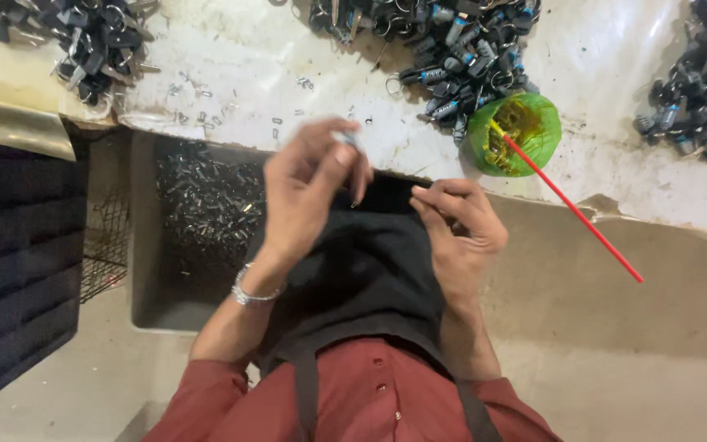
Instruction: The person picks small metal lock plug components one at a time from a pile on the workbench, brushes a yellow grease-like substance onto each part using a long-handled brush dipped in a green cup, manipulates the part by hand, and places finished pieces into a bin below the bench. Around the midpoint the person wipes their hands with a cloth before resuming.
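Right, going left to right: a dark blue crate stands on the floor at far left, beside a wire mesh panel. Next comes an open bin of small dark metal bits, tucked under the bench edge, probably so finished bits can drop in from lap height. Above it, on the worn white bench, sit a pile of dark key-ring parts at top left and loose tiny silver pieces scattered within reach.

The left hand is raised, fingers pinched together on a small silver-blue part; it is blurred, so the exact hold is hard to read. The right hand rests on the black apron, fingers curled inward; whether it clasps anything I cannot tell. The apron is spread over the lap like a catch cloth.

Further right: a bigger heap of key-ring parts, a green cup of yellowish stuff with a red stick leaning out, then another heap.
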Motion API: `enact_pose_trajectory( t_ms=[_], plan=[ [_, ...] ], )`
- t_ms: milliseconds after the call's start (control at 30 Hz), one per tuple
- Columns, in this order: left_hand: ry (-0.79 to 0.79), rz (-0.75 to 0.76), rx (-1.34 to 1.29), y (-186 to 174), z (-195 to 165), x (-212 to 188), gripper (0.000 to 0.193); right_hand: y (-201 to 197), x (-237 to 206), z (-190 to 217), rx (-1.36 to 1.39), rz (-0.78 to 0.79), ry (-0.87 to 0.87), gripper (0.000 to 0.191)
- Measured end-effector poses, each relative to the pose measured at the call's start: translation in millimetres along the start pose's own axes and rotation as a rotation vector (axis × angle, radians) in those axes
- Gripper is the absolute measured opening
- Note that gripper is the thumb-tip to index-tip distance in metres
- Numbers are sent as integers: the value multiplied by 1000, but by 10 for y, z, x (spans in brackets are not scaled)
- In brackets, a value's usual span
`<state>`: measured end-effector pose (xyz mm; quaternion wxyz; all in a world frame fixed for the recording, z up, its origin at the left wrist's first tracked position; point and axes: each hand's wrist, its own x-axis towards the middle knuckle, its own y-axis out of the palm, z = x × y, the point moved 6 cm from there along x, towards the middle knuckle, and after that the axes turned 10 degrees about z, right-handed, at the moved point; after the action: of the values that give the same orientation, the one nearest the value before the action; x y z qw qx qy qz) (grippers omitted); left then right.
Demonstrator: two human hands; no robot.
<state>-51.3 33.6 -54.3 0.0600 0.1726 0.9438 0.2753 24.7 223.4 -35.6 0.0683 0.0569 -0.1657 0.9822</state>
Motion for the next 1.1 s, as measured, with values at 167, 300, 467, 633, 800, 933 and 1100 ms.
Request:
enact_pose_trajectory(
  t_ms=[167,300,467,633,800,933,1100],
  plan=[
    [-3,84,459,261,238,-242,32,15,-137,-306,355,-44,214,15],
    [201,112,761,359,224,-371,37,10,-173,-363,300,-109,49,13],
    [197,120,746,376,242,-409,39,4,-197,-353,218,-117,-29,14],
    [269,124,779,418,213,-421,39,-10,-206,-302,125,-106,-31,14],
    [355,157,853,463,186,-454,40,-56,-280,-358,127,-83,28,14],
    [353,154,840,484,169,-465,40,-53,-283,-527,426,-32,126,16],
    [300,150,804,436,155,-452,39,-426,-278,-600,536,-374,135,18]
  ],
)
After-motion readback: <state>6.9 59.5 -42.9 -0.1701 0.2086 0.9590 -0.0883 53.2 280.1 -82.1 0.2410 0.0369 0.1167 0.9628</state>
